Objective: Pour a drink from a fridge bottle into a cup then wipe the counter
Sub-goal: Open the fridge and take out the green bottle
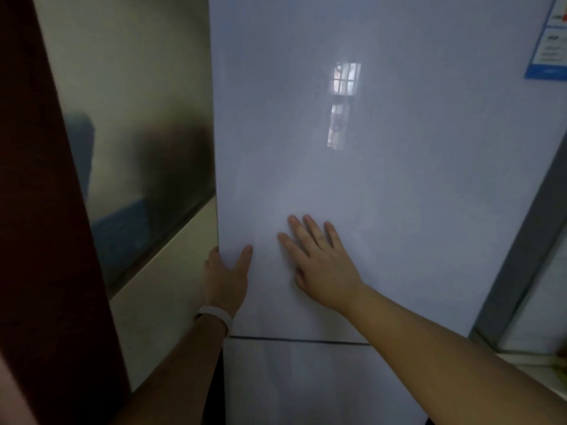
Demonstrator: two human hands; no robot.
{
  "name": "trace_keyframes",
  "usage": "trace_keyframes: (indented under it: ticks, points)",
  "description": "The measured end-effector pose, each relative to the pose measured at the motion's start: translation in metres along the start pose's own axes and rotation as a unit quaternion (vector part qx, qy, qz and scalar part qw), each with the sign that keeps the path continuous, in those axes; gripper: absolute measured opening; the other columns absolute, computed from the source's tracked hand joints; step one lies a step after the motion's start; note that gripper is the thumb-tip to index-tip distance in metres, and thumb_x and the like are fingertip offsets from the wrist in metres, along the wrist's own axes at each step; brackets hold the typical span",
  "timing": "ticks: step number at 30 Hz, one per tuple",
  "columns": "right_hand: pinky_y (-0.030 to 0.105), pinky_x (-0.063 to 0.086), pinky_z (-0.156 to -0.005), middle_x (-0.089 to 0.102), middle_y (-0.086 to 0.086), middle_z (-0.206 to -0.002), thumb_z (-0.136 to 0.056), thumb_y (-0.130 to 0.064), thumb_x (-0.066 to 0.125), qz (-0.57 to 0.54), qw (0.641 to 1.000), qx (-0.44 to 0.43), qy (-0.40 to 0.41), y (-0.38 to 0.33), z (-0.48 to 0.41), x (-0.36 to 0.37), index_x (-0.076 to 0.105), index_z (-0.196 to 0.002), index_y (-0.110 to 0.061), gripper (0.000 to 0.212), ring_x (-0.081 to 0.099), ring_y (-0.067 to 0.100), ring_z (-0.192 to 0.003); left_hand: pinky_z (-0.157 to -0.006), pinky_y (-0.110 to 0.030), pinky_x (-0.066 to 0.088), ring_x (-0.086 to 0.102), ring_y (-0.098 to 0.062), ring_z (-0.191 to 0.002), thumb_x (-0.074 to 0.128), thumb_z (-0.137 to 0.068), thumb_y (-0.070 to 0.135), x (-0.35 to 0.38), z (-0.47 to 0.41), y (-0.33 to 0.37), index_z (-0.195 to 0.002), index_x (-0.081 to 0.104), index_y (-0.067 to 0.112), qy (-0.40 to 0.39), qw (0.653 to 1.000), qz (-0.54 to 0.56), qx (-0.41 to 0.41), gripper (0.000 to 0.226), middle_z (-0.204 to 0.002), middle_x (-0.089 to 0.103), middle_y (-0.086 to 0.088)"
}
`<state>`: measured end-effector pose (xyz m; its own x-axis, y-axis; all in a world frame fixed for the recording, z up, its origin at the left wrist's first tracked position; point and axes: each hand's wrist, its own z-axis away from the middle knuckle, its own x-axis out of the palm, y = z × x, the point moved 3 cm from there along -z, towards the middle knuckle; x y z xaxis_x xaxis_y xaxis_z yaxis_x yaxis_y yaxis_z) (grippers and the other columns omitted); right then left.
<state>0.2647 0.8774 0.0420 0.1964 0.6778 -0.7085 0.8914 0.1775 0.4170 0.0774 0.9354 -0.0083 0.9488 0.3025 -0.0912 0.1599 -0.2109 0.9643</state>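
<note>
A tall white fridge fills the view, and its glossy upper door [368, 148] mirrors a window. My left hand [225, 274] grips the door's left edge low down: the thumb lies on the front and the fingers are hidden behind the edge. My right hand [319, 259] lies flat on the door front with its fingers spread, just right of the left hand. A dark seam under both hands separates the upper door from the lower door [306, 381]. No bottle, cup or cloth is in view.
A dark red door frame [46, 210] stands at the far left. Between it and the fridge is a shiny grey and cream wall panel [138, 148]. A blue-edged label [549, 41] sticks to the fridge's top right. Right of the fridge, a grey frame [527, 240] borders a pale surface.
</note>
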Motion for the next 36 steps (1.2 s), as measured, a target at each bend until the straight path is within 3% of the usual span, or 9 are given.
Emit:
trace_keyframes:
  ticks: [3, 8, 13, 20, 24, 26, 29, 32, 36]
  points:
    - [0.059, 0.021, -0.116, 0.026, 0.014, -0.160, -0.075, -0.026, 0.063, -0.005, 1.000, 0.002, -0.004, -0.001, 0.003, -0.004, 0.040, -0.149, -0.017, 0.078, 0.025, 0.036, -0.147, -0.081, -0.048, 0.058, 0.063, -0.023, -0.098, 0.061, -0.060, 0.086, -0.004, 0.006, 0.003, -0.125, 0.051, 0.016, 0.011, 1.000, 0.003, 0.002, 0.096, -0.116, 0.059, -0.004]
    - [0.059, 0.019, -0.116, 0.025, 0.013, -0.161, -0.074, -0.028, 0.062, -0.014, 1.000, 0.003, 0.007, -0.010, 0.023, -0.021, 0.038, -0.149, -0.019, 0.079, 0.023, 0.035, -0.147, -0.077, -0.041, 0.058, 0.062, -0.024, -0.098, 0.070, -0.075, 0.064, -0.017, 0.042, 0.008, -0.123, 0.053, 0.009, 0.037, 0.999, 0.011, 0.029, 0.076, -0.117, 0.058, -0.007]
    - [0.060, 0.022, -0.116, 0.026, 0.015, -0.160, -0.075, -0.029, 0.061, -0.039, 0.999, 0.007, 0.004, -0.022, 0.052, -0.052, 0.040, -0.146, -0.018, 0.075, 0.021, 0.035, -0.146, -0.069, -0.037, 0.059, 0.065, -0.021, -0.087, 0.073, -0.071, 0.065, -0.039, 0.087, 0.017, -0.103, 0.057, 0.012, 0.036, 0.998, 0.019, 0.043, 0.064, -0.102, 0.064, -0.005]
    - [0.055, 0.036, -0.110, 0.038, 0.020, -0.153, -0.072, -0.028, 0.051, -0.109, 0.993, 0.038, -0.011, -0.037, 0.105, -0.108, 0.044, -0.138, -0.015, 0.067, 0.040, 0.040, -0.139, -0.054, -0.011, 0.043, 0.057, -0.001, -0.074, 0.078, -0.081, 0.022, -0.057, 0.173, 0.040, -0.109, 0.040, 0.015, 0.012, 0.992, 0.129, -0.007, 0.048, -0.091, 0.057, 0.008]
    - [0.053, 0.041, -0.108, 0.034, 0.021, -0.155, -0.078, -0.033, 0.059, -0.145, 0.986, 0.081, -0.035, -0.047, 0.143, -0.136, 0.040, -0.141, -0.012, 0.070, 0.039, 0.038, -0.139, -0.059, -0.015, 0.047, 0.059, -0.010, -0.076, 0.062, -0.094, 0.022, -0.068, 0.221, 0.040, -0.109, 0.041, 0.007, 0.012, 0.988, 0.151, 0.024, 0.030, -0.093, 0.059, -0.002]
    - [0.046, 0.028, -0.118, 0.017, 0.018, -0.162, -0.091, -0.041, 0.053, -0.160, 0.981, 0.101, -0.043, -0.057, 0.162, -0.154, 0.029, -0.151, -0.013, 0.070, 0.025, 0.033, -0.147, -0.057, -0.011, 0.044, 0.054, -0.011, -0.072, 0.049, -0.101, 0.021, -0.075, 0.244, 0.048, -0.106, 0.041, 0.006, 0.023, 0.987, 0.153, 0.048, 0.018, -0.087, 0.055, -0.001]
    - [0.029, 0.003, -0.121, -0.015, 0.001, -0.164, -0.098, -0.055, 0.042, -0.240, 0.957, 0.140, -0.078, -0.069, 0.183, -0.188, 0.004, -0.157, -0.022, 0.078, -0.004, 0.017, -0.152, -0.066, -0.029, 0.045, 0.054, -0.013, -0.075, 0.041, -0.103, 0.029, -0.086, 0.261, 0.062, -0.102, 0.044, 0.016, 0.011, 0.983, 0.174, 0.061, 0.013, -0.087, 0.055, -0.002]
    - [0.028, 0.005, -0.121, -0.019, -0.009, -0.163, -0.093, -0.065, 0.033, -0.283, 0.940, 0.179, -0.066, -0.076, 0.196, -0.222, -0.002, -0.157, -0.026, 0.083, -0.009, 0.008, -0.150, -0.084, -0.044, 0.049, 0.059, -0.028, -0.097, 0.041, -0.091, 0.047, -0.090, 0.263, 0.076, -0.102, 0.049, 0.030, -0.048, 0.978, 0.197, 0.038, 0.021, -0.103, 0.059, -0.006]
    - [0.026, 0.010, -0.121, -0.015, -0.016, -0.162, -0.085, -0.073, 0.024, -0.313, 0.920, 0.233, -0.041, -0.073, 0.228, -0.247, 0.000, -0.157, -0.026, 0.089, -0.004, 0.003, -0.149, -0.099, -0.021, 0.041, 0.052, -0.011, -0.116, 0.034, -0.106, 0.032, -0.078, 0.277, 0.110, -0.139, 0.039, 0.018, -0.172, 0.966, 0.175, 0.078, 0.036, -0.133, 0.050, -0.002]
